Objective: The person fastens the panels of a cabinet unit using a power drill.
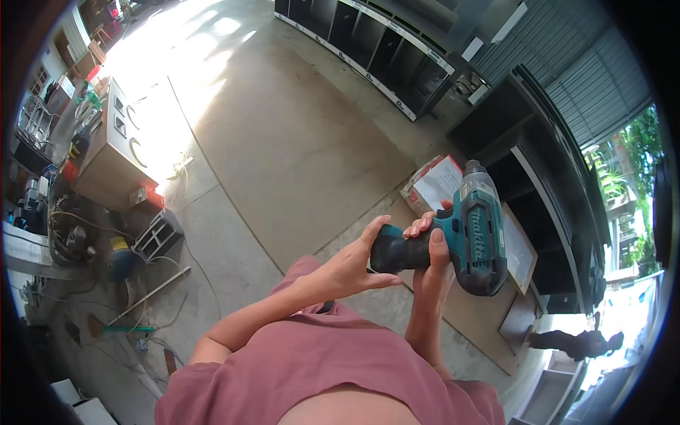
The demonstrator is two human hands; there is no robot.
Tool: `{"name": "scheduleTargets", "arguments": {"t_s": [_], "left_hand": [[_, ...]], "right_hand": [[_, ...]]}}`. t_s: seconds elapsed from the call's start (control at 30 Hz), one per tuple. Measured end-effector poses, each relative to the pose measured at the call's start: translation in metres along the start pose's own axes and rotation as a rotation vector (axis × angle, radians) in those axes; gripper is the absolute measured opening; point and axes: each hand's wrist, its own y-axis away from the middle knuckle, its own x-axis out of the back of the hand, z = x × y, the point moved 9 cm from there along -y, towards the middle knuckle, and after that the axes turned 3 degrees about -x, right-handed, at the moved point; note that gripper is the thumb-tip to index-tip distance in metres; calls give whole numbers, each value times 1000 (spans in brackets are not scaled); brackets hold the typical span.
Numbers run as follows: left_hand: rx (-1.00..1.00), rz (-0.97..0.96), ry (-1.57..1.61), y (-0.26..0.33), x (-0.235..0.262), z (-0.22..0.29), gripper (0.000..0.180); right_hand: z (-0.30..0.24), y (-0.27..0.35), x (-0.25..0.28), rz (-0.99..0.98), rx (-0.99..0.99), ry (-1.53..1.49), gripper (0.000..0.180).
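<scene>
A teal-and-black cordless drill (480, 234) is held up in front of me, right of centre. Its grey nose points away, and its rounded back end faces me. My right hand (433, 255) is wrapped round the handle close to the drill body, with the thumb along the near side. At the other end of the handle, my left hand (336, 273) clasps the black and teal battery base (388, 249) between thumb and fingers. Some fingers of both hands are hidden behind the tool.
A large brown sheet (297, 149) lies on the concrete floor ahead. Black cabinets (368, 39) stand beyond it, with another black cabinet (524, 184) at right. Beside the drill is a red-and-white box (433, 185). Cords, a light cabinet (113, 152) and a grey crate (159, 237) are at left.
</scene>
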Motion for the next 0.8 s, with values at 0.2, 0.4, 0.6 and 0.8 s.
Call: {"name": "scheduleTargets", "arguments": {"t_s": [0.2, 0.4, 0.6, 0.8], "left_hand": [[-200, 304, -560, -196, 87, -27, 70], [-90, 74, -288, -410, 137, -133, 77], [67, -116, -377, -582, 144, -165, 78], [220, -259, -322, -784, 134, -202, 64]], "right_hand": [[72, -204, 21, -33, -54, 135, 50], [165, -402, 82, -64, -249, 432, 46], [203, -552, 178, 348, -450, 68, 40], [258, -704, 303, 511, -552, -255, 33]]}}
